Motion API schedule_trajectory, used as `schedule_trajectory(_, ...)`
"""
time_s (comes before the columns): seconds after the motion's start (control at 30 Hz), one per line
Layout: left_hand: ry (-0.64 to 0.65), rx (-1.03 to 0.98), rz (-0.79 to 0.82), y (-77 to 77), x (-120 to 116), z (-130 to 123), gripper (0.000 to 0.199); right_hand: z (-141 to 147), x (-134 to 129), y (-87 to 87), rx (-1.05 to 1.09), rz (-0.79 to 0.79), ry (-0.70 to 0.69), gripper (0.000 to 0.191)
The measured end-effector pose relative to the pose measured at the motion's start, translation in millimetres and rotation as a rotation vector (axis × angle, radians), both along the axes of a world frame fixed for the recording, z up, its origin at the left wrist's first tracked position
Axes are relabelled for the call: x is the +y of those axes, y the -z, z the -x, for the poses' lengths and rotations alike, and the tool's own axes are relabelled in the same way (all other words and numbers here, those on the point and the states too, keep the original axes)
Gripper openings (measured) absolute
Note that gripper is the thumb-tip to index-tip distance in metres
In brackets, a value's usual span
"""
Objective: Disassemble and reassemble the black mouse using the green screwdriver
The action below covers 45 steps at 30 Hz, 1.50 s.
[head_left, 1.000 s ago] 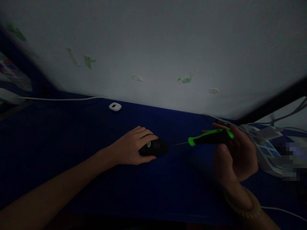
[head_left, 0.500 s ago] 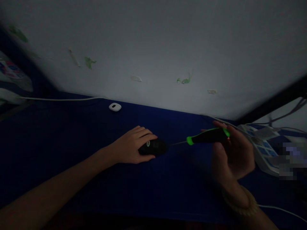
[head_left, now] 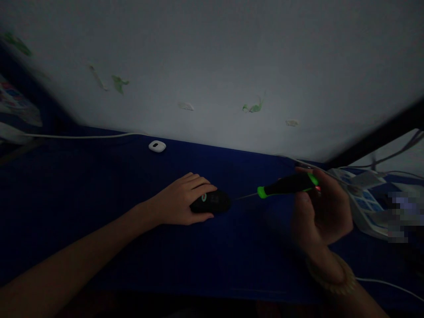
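My left hand (head_left: 183,199) grips a black computer mouse (head_left: 217,202) from its left end, fingers along the far side and thumb along the near side. The mouse rests on the dark blue tabletop (head_left: 185,256) and bears a small round logo. In my right hand (head_left: 326,216) is a screwdriver (head_left: 286,184) with a black and bright green handle, held between thumb and fingers. Its thin shaft points left, the tip just short of the mouse's right end. Whether the tip touches the mouse I cannot tell. A beaded bracelet circles my right wrist.
A small white case (head_left: 157,146) lies near the pale wall (head_left: 212,66). White cable (head_left: 86,137) runs along the back left. At the right stands a white and blue box-like object (head_left: 367,205), with cables behind it. The scene is dim.
The view has shifted slightly. The screwdriver's handle sits a little higher, tilting the shaft slightly more downward to the left. My left hand stays on the mouse.
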<state>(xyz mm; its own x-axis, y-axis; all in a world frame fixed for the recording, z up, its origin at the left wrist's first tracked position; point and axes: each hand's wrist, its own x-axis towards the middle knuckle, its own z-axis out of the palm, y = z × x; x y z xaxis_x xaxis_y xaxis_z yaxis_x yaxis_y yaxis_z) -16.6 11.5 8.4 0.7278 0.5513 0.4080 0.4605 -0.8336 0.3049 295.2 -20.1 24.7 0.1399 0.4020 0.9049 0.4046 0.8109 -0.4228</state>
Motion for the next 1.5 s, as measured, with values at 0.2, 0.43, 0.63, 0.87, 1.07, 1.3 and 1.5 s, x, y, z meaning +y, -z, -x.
schedule_trajectory(0.2,-0.009,-0.022,0.020,3.8,1.1,0.4,0.055,3.6,-2.1,-2.1,0.029,0.031,0.006,0.049)
schedule_trajectory(0.43,0.009,-0.037,0.033,4.2,3.0,0.5,0.054,2.2,0.7,-2.3,-0.008,-0.070,-0.006,0.057)
schedule_trajectory(0.63,0.011,-0.045,0.041,5.8,3.6,0.8,0.054,0.1,-4.0,0.5,0.020,0.030,-0.026,0.055)
schedule_trajectory(0.87,0.014,-0.035,0.033,6.6,4.0,0.7,0.054,0.4,-3.5,-2.2,-0.008,0.005,-0.007,0.046)
schedule_trajectory(1.07,0.029,-0.048,0.021,7.8,5.2,1.3,0.056,0.9,-5.7,-2.1,-0.005,0.013,0.057,0.050)
schedule_trajectory(1.3,0.028,-0.063,0.007,6.2,3.9,1.0,0.056,0.6,-6.0,-3.6,0.018,-0.012,0.001,0.042)
schedule_trajectory(1.5,0.044,-0.070,0.001,6.2,4.2,1.1,0.053,-2.9,-7.9,-6.0,-0.035,0.025,-0.071,0.037)
